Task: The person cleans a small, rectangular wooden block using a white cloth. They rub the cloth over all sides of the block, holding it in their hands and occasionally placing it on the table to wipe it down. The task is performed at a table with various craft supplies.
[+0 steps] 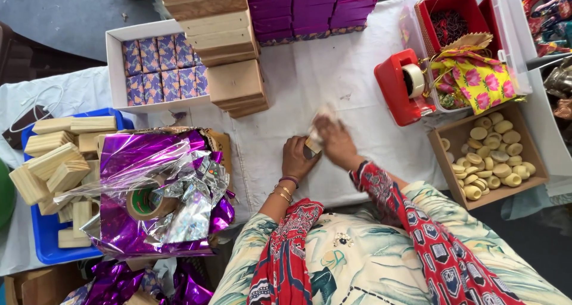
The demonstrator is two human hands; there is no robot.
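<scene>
Near the middle of the desk (333, 84), which was covered with a white cloth, the two hands of the person met over one small wooden block (313, 144). The left hand (298, 157) was closed around the block from the near side, and the right hand (335, 140) pressed on it from above with bent fingers; the block was partly hidden between them, so only a pale corner showed. A piece of pale wrapping (325, 113) stuck out just behind the right hand, blurred.

Toward the far edge stood a leaning stack of wooden boxes (221, 37), and beside it a white tray (117, 67) full of small patterned boxes (162, 68). Purple shiny boxes (310, 7) stood in rows at the far edge. At the left side, a blue tray (44, 239) held plain wooden blocks (56, 162), and sheets of purple foil (143, 156) lay over its right part with a roll of tape (146, 202) on top. On the right side, a red tape dispenser (398, 90) stood next to a clear plastic bin (506, 37), and a cardboard box (444, 129) near the right edge held many pale round pieces (491, 156).
</scene>
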